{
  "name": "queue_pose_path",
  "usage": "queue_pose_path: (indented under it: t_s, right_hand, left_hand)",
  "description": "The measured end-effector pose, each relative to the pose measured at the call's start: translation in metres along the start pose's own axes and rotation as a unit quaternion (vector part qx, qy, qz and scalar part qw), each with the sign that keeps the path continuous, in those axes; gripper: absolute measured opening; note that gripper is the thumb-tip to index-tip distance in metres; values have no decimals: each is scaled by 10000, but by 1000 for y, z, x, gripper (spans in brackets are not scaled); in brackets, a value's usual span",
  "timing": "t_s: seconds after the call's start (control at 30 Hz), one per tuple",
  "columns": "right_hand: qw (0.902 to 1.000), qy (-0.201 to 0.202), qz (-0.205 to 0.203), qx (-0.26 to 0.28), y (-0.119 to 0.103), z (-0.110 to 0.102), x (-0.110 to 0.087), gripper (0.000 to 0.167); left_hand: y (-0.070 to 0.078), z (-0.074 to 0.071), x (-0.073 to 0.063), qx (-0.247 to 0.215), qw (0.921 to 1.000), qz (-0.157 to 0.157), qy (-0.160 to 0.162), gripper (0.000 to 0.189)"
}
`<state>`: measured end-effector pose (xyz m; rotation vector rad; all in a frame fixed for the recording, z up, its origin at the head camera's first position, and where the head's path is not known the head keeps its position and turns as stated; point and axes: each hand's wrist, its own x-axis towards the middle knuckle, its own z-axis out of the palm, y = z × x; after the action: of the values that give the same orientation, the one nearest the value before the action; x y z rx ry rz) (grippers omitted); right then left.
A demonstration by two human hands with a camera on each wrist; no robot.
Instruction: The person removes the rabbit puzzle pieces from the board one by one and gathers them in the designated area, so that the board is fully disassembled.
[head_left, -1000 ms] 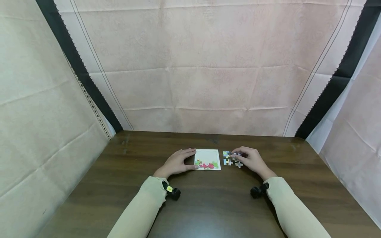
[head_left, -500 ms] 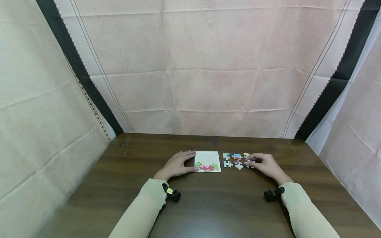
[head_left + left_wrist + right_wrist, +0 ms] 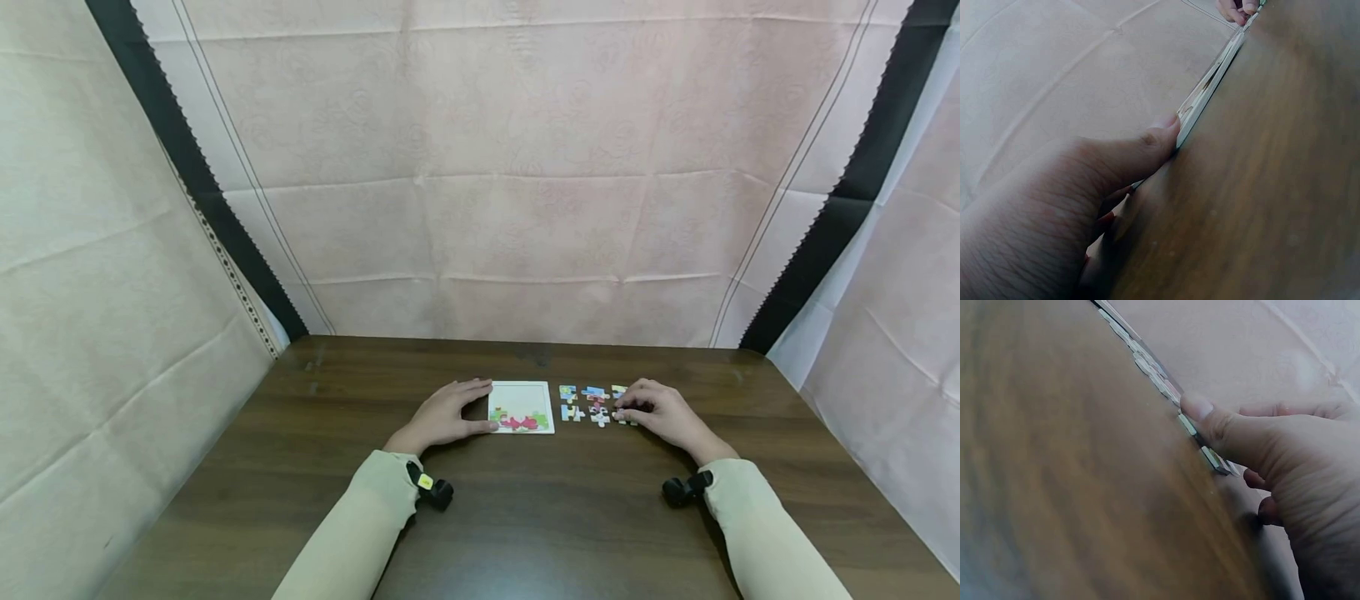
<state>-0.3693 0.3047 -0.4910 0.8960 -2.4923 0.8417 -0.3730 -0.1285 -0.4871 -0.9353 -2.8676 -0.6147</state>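
A left hand [image 3: 442, 414], thumb and fingers spread, touches the left edge of a flat white rectangular puzzle board [image 3: 521, 398]; to its right lie thin, knobbed, multicoloured jigsaw pieces [image 3: 599, 416]; the right hand [image 3: 667, 412], well apart, bends over the rightmost, whether pinching one I cannot tell; beneath spreads a brown wood-grained table [image 3: 540, 517]; creased pale cloth [image 3: 480, 208] hangs beyond.
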Motion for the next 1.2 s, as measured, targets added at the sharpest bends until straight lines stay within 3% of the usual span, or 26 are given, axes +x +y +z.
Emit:
queue_pose_path:
  t_s: [0.43,1.2]
  right_hand:
    - [9995,-59,304,-112,0,1,0,13]
    - [9993,-104,322,-140,0,2,-1,10]
  left_hand:
    - [1,-1,0,-44,10000,10,17,84]
    - [1,0,-2,-97,9999,-74,-3,85]
